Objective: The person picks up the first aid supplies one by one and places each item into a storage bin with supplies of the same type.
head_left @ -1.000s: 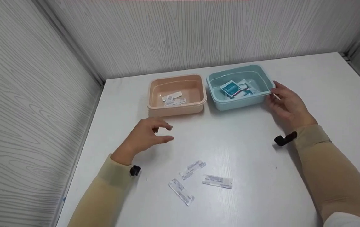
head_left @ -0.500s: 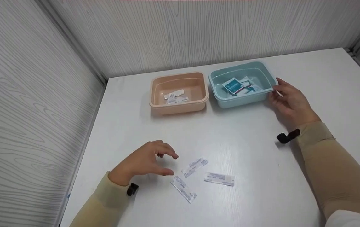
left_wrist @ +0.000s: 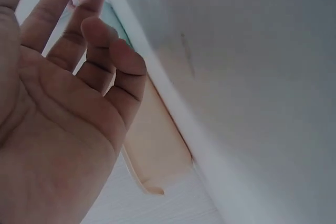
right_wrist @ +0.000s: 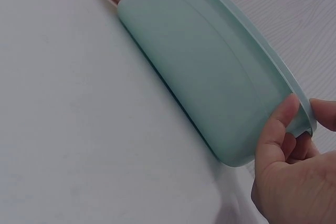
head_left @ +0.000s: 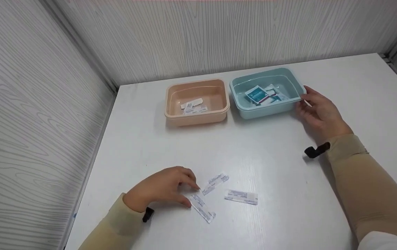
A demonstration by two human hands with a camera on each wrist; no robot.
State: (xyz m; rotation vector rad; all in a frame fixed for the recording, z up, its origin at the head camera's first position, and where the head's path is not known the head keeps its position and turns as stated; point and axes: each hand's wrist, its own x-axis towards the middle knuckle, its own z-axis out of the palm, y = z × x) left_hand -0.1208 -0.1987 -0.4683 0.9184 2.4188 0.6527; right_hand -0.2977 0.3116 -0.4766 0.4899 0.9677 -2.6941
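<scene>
My left hand (head_left: 167, 185) is low over the table, thumb and index finger apart on either side of the upper end of a wrapped adhesive bandage (head_left: 203, 211). Two similar bandages lie close by, one angled bandage (head_left: 215, 183) just beyond the fingertips and another bandage (head_left: 241, 197) farther right. The left wrist view shows the palm and bent fingers, but no bandage. With thumb and fingers, my right hand (head_left: 321, 113) grips the right front corner of a light blue plastic basin (head_left: 269, 110). In the right wrist view, the thumb and a finger pinch the basin's rim (right_wrist: 273, 59).
Inside the blue basin lie several teal-and-white sachets (head_left: 257, 94). Left of it stands a peach basin (head_left: 198, 119) holding a few white wrapped strips (head_left: 195, 109). Wood-grain panels (head_left: 198, 38) rise behind and to the left of the white table (head_left: 254, 152).
My left hand has come down from in front of the peach basin to the nearest bandage, its thumb and index finger drawing closer together. The right hand keeps its hold on the blue basin.
</scene>
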